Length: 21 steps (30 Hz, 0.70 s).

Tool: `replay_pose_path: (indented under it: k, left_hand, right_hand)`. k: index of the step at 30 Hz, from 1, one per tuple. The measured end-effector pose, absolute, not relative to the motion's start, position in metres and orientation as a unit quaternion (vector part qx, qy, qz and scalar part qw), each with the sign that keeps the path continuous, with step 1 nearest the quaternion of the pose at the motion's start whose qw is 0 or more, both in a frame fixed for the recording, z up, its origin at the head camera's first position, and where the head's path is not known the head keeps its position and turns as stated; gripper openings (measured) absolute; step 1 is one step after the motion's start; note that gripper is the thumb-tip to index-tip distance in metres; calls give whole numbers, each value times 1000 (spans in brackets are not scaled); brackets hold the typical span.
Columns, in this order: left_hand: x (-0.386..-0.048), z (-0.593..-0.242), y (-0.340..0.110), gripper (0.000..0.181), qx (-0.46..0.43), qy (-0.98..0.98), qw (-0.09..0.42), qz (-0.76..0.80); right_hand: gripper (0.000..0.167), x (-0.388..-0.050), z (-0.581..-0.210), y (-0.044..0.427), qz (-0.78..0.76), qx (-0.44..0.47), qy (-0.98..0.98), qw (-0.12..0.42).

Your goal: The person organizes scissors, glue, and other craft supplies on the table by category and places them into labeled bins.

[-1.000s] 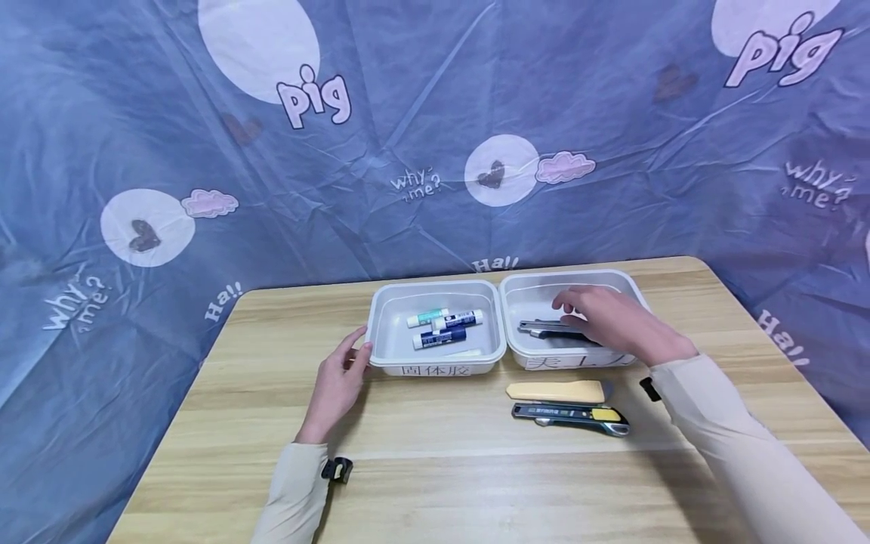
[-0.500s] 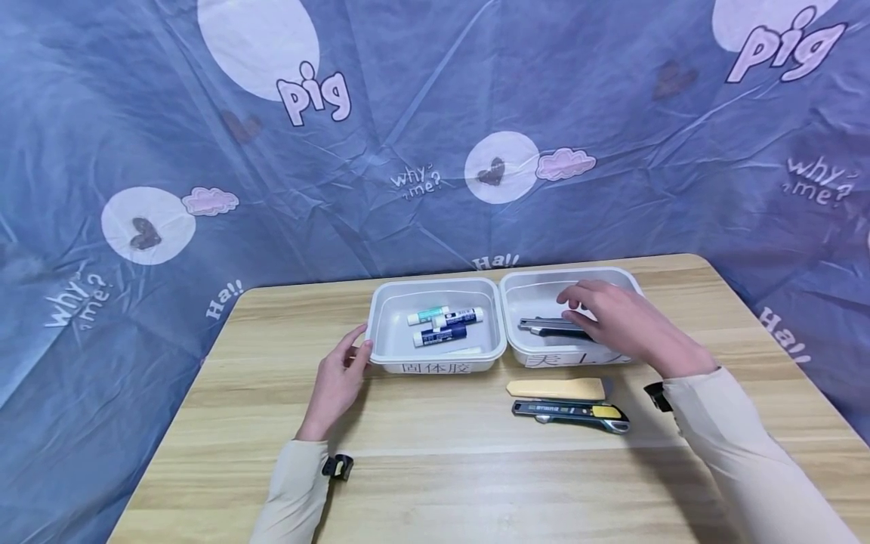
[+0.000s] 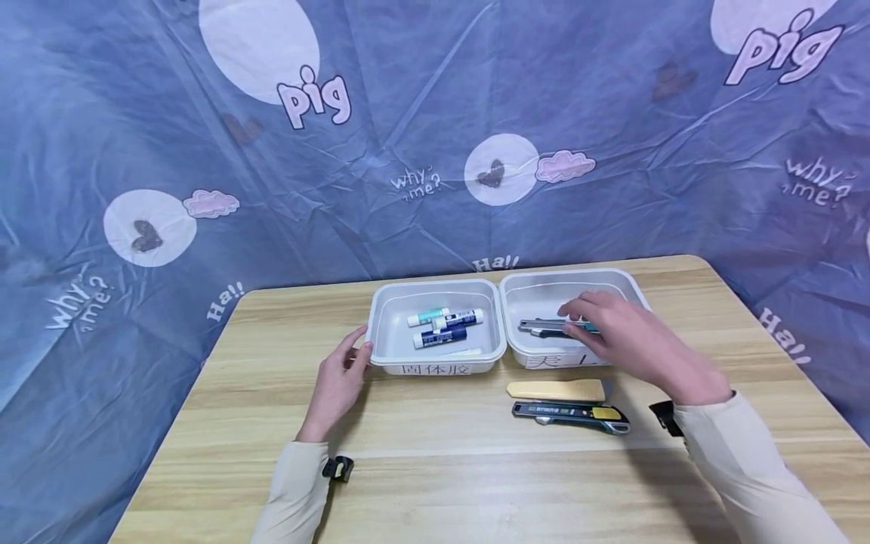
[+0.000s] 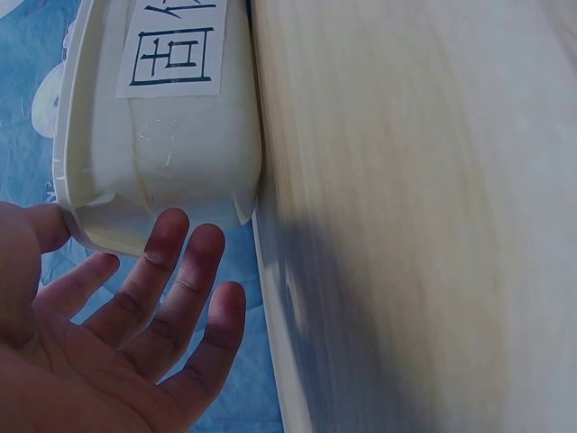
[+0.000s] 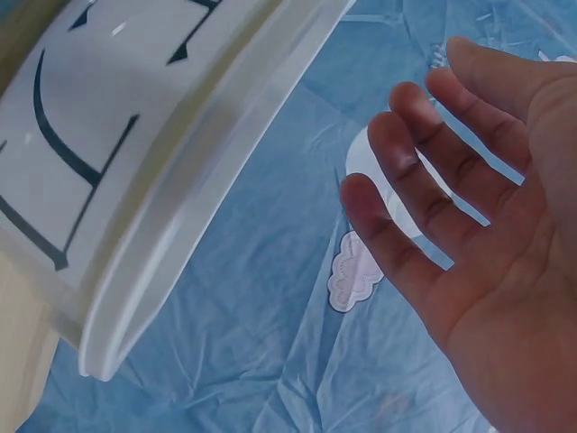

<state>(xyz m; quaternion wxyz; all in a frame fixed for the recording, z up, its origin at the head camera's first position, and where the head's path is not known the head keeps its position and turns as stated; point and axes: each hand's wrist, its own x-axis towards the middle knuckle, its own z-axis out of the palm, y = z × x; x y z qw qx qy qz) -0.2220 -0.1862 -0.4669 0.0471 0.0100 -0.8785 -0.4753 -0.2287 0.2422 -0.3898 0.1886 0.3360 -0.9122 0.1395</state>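
Observation:
My left hand (image 3: 337,384) touches the left end of a white plastic bin (image 3: 435,285) that holds several glue sticks (image 3: 440,336). In the left wrist view its thumb meets the bin's rim and the fingers are spread, loosely bent. My right hand (image 3: 621,336) is over a second white bin (image 3: 574,275), just right of the first. Its fingers are relaxed with nothing between them, as the right wrist view shows. Below that hand, utility knives (image 3: 544,326) lie in the bin, partly hidden by it.
A yellow-handled cutter (image 3: 557,390) and a dark green utility knife (image 3: 571,415) with a yellow part lie on the wooden table (image 3: 435,483) in front of the right bin. Paper labels (image 3: 435,369) with characters mark the bin fronts. A blue printed cloth (image 3: 381,151) hangs behind.
My right hand has shifted slightly toward the front right, uncovering more of a knife in the right bin. The left hand stays at its bin.

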Motion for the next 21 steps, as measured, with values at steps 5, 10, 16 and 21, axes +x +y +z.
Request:
replay_pose_path:
  k: [5,10,16,21]
  left_hand:
    - [-222,-468,-186,44,9,-878,51,-476]
    - [-222,-469,-185,44,7,-879,55,-474]
    - [-222,-468,-184,44,6,-877,52,-477]
    - [-222,-468,-185,44,6,-879,54,-473]
  right_hand:
    - [19,-219,-397,241,140,353,-904,198]
    - [22,-209,-403,241,130,360,-904,191]
    - [22,-202,-406,241,136,357,-907,175]
    - [26,-200,-407,239,145,347,-914,155]
